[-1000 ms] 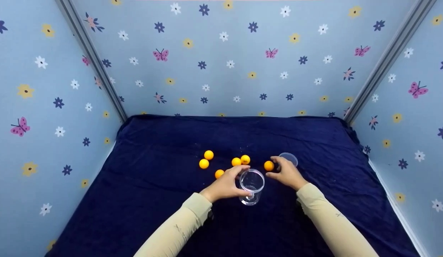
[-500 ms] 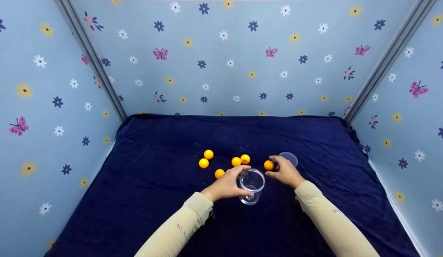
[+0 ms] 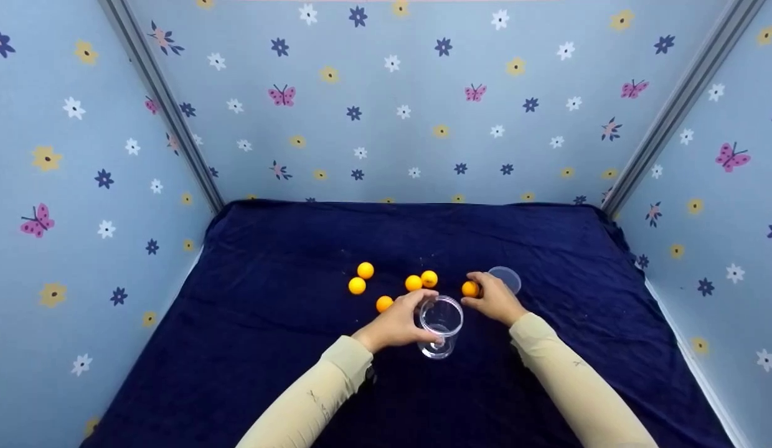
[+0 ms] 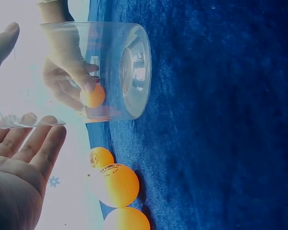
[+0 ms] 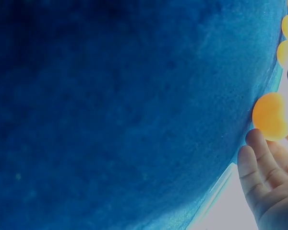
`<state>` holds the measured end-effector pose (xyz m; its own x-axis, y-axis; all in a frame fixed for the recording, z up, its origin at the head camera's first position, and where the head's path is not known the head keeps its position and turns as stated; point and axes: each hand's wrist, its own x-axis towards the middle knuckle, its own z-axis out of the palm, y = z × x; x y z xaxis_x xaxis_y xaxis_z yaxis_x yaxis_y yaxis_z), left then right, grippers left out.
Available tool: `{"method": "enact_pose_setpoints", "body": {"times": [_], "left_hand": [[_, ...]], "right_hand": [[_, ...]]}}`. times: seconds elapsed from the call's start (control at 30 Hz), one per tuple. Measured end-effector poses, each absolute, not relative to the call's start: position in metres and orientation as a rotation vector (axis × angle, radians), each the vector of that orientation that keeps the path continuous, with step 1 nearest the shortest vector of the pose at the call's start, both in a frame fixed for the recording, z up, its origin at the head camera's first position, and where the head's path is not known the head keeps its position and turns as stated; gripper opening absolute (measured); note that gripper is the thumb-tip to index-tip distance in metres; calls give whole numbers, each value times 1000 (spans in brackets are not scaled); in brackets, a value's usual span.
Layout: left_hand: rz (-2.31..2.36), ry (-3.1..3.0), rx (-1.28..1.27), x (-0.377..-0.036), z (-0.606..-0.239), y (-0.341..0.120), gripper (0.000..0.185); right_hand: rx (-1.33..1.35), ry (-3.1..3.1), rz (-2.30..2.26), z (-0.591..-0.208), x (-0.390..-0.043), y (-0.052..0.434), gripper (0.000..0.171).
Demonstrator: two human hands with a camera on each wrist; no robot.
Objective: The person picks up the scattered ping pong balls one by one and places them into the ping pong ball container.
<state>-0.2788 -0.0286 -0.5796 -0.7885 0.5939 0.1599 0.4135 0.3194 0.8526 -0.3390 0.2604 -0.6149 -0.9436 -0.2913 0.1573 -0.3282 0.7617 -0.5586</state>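
Note:
My left hand (image 3: 395,320) holds a clear round plastic jar (image 3: 441,336) by its side, thumb in front and fingers behind. The jar stands upright with its mouth open, and in the left wrist view its clear base (image 4: 136,69) shows against the blue cloth. My right hand (image 3: 497,300) has its thumb and fingers curled around an orange ping-pong ball (image 3: 469,289) on the cloth, to the right of the jar. Through the jar wall, the left wrist view shows the right hand's fingertips at that ball. Part of the ball is hidden by the right fingers.
Several other orange ping-pong balls lie left of and behind the jar, among them a touching pair (image 3: 413,283) and one ball (image 3: 384,303) partly behind the left hand. A translucent round lid (image 3: 507,279) lies behind the right hand. Dark blue cloth (image 3: 286,361) covers the table.
My right thumb and fingers have drawn in a little closer around the orange ping-pong ball. The left hand and the jar have kept their place.

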Motion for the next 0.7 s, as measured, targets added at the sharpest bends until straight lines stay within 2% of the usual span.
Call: {"method": "enact_pose_setpoints", "body": {"times": [0.7], "left_hand": [[1481, 2380, 901, -279, -579, -28, 89]], "right_hand": [[608, -2901, 756, -617, -346, 258, 46]]}}
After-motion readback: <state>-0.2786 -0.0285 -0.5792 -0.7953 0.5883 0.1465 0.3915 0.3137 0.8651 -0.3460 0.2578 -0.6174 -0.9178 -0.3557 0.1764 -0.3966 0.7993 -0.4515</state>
